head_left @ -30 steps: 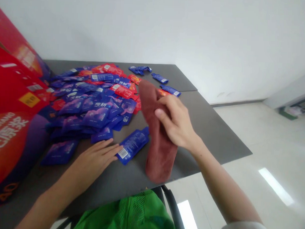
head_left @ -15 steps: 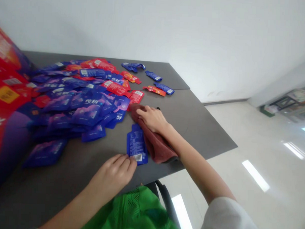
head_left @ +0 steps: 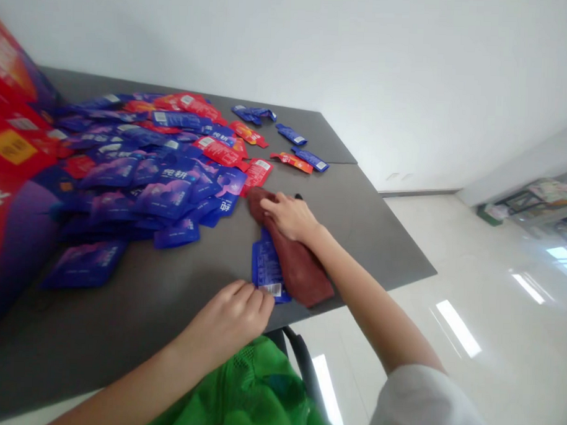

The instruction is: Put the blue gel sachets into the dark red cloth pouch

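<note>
A blue pouch [head_left: 268, 264] with printed text and a barcode lies flat near the table's front edge. My left hand [head_left: 240, 310] is closed at its lower left corner, fingers curled, with the fingertips partly hidden. Over the pouch's right side lies a brown cloth [head_left: 304, 272]. Pressed on the cloth's upper part, my right hand [head_left: 290, 218] has its fingers bent round the fabric. Just beyond the right hand a small black thing [head_left: 298, 196] shows; its kind is unclear.
A large pile of blue and red pouches [head_left: 168, 190] covers the table's left part. Several loose pouches [head_left: 290, 134] lie at the back. Large red and purple packaging [head_left: 14, 209] stands far left. The grey table [head_left: 380, 240] ends at a white wall and a shiny floor.
The view has shifted slightly. My left hand has moved a little right along with the pouch's lower edge. The cloth now spreads flatter and covers more of the pouch's right side.
</note>
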The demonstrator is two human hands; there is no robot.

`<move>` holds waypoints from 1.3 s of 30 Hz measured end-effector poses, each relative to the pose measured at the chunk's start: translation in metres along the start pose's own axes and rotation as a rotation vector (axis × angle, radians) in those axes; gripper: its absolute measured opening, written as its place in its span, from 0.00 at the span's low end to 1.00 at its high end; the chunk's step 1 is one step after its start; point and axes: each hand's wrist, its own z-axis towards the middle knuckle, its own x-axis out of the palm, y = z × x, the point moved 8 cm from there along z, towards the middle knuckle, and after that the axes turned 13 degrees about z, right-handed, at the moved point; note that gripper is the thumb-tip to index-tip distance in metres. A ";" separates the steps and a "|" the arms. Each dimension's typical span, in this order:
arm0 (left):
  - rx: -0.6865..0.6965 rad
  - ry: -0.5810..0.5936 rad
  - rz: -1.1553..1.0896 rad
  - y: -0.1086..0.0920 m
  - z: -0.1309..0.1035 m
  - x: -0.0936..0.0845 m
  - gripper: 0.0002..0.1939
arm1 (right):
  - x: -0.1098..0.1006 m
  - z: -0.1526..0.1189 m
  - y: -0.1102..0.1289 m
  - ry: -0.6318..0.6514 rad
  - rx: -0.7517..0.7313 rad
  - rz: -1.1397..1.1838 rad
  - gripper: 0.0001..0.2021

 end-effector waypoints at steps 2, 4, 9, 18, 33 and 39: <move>-0.041 0.106 -0.076 -0.001 0.000 0.005 0.12 | -0.016 0.008 -0.017 -0.040 0.080 -0.010 0.15; -0.100 0.155 -0.107 0.000 0.000 0.007 0.12 | -0.040 -0.003 -0.009 -0.129 0.063 0.036 0.14; -0.111 0.102 -0.112 -0.005 0.002 0.005 0.10 | -0.051 -0.074 0.069 -0.076 -0.273 0.124 0.10; 0.033 0.002 -0.007 -0.010 0.007 0.003 0.12 | 0.003 -0.016 0.023 0.043 -0.072 -0.005 0.15; -0.036 0.041 -0.056 -0.005 0.000 0.008 0.10 | -0.016 -0.077 0.079 0.104 -0.344 0.071 0.09; -0.048 0.014 -0.155 0.010 0.007 0.000 0.10 | -0.002 -0.005 0.005 -0.029 0.010 0.021 0.15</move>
